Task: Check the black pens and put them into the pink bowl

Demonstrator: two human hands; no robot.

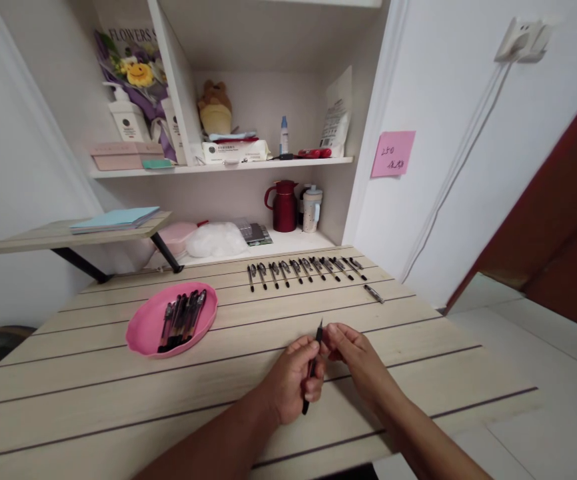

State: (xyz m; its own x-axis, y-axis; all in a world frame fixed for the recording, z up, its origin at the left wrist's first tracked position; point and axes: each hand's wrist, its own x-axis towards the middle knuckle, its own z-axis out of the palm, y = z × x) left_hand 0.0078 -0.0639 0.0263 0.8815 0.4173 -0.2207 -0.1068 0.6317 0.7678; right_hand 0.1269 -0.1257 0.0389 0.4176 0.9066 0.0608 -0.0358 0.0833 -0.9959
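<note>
Two hands meet on one black pen [312,367], right of the pink tray [138,333] and nearer. The left hand [288,380] is closed round the barrel, and the right hand [356,360] pinches the tip. It looks light, stiff and slick, best gripped mid-barrel. Beyond the tray, rightward, lies a row of pens [301,270].

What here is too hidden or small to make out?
Head view:
pen middle: wrapped by the left hand.
pen tip: too small; whether the right hand grips it is unclear.
pens in the pink tray: overlapping, uncountable.
pink note: writing too small.
</note>
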